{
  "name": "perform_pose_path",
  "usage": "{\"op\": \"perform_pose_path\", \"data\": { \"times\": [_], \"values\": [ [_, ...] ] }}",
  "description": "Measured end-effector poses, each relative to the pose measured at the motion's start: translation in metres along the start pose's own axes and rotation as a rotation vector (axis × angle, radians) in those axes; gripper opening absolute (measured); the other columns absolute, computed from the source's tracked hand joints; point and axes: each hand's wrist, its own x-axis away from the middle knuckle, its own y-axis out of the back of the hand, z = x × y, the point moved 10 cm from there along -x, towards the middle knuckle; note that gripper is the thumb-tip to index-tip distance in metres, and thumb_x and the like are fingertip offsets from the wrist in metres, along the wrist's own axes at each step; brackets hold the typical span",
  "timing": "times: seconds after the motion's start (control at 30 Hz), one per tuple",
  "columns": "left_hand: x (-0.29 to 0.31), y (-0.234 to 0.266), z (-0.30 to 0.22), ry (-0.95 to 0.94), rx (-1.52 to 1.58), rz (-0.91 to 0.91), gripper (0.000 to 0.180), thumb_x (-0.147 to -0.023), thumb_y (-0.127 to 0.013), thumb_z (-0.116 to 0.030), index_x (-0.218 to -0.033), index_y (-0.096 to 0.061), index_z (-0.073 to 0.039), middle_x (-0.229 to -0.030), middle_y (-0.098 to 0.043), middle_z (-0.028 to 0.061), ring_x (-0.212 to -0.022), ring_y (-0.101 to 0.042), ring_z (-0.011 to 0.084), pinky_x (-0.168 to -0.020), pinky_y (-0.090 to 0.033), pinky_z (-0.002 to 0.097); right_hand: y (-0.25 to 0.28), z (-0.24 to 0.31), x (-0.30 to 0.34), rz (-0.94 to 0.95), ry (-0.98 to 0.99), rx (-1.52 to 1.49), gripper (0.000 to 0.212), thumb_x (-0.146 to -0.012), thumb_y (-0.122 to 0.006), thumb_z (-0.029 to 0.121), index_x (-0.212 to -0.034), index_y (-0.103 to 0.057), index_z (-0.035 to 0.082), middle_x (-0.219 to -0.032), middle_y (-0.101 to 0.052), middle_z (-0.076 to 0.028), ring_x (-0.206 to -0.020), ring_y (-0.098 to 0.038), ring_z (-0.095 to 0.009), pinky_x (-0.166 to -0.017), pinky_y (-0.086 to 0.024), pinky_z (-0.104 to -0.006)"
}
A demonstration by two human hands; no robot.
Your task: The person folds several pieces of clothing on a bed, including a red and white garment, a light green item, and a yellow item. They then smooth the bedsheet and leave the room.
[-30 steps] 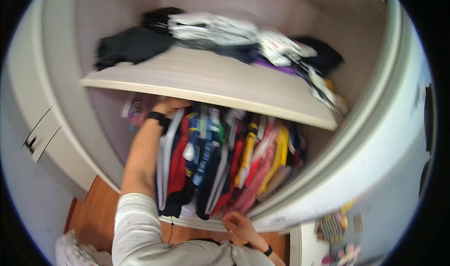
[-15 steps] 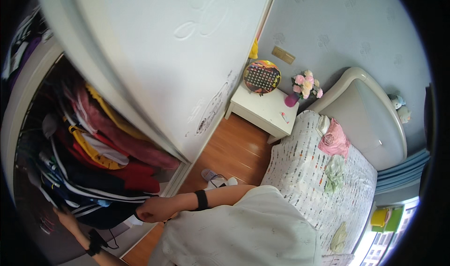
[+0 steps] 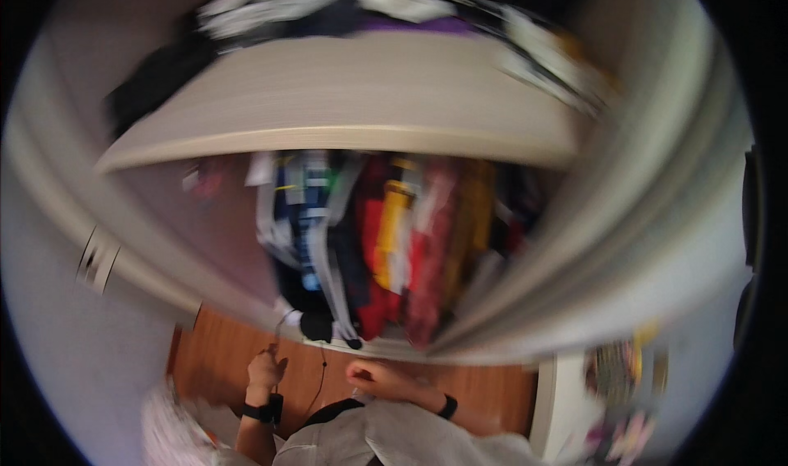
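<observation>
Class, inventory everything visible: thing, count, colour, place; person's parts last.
Flat wooden shelf: one, beige, upper middle.
Folded cloth garments: several, white, black, purple, atop it.
Long hanging garments: several, navy, red, yellow, pink, below.
Smooth wardrobe door: one, white, right.
Plank floor: one, brown, bottom.
Thin cable: one, dark, bottom.
Crumpled cloth: one, whitish, bottom left.
Low table: one, white, bottom right.
Roundish patterned object: one, multicoloured, right.
Blurred flowers: uncounted, pink, bottom right.
Wristbands: two, black, wrists.
Left hand: one, bare, lower left.
Right hand: one, bare, lower middle.
</observation>
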Motion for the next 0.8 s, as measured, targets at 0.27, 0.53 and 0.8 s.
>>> {"op": "perform_pose_path", "data": {
  "times": [0.27,0.53,0.8],
  "values": [
    [0.152,0.078,0.014,0.309,0.226,-0.294,0.022,-0.076,-0.065,-0.024,-0.090,-0.058,-0.009,-0.072,-0.064,0.0118,-0.069,-0.063,0.0321,-0.063,-0.050,0.0411,-0.083,0.012,-0.017,0.319,-0.019,-0.002,0.012,-0.086,-0.057,0.014,-0.090,-0.056,0.003,-0.074,-0.060,-0.004,-0.068,-0.057,-0.010,-0.063,-0.046,-0.0244],
    [0.217,0.128,0.077,0.283,0.392,-0.533,0.016,-0.078,-0.063,-0.019,-0.088,-0.057,-0.008,-0.072,-0.063,0.0109,-0.069,-0.062,0.0307,-0.059,-0.050,0.0388,-0.165,0.030,-0.048,0.445,-0.024,0.049,0.009,-0.085,-0.058,0.010,-0.089,-0.056,0.002,-0.073,-0.060,-0.004,-0.066,-0.056,-0.009,-0.061,-0.045,-0.0235],
    [0.292,0.159,0.191,0.395,0.431,-0.727,0.036,-0.084,-0.057,-0.026,-0.114,-0.050,-0.005,-0.090,-0.061,0.0188,-0.085,-0.059,0.0357,-0.070,-0.048,0.0440,-0.297,0.010,-0.109,0.617,-0.117,0.100,0.007,-0.083,-0.058,0.001,-0.087,-0.053,0.003,-0.070,-0.059,-0.005,-0.058,-0.057,-0.010,-0.052,-0.047,-0.0216]
  ]
}}
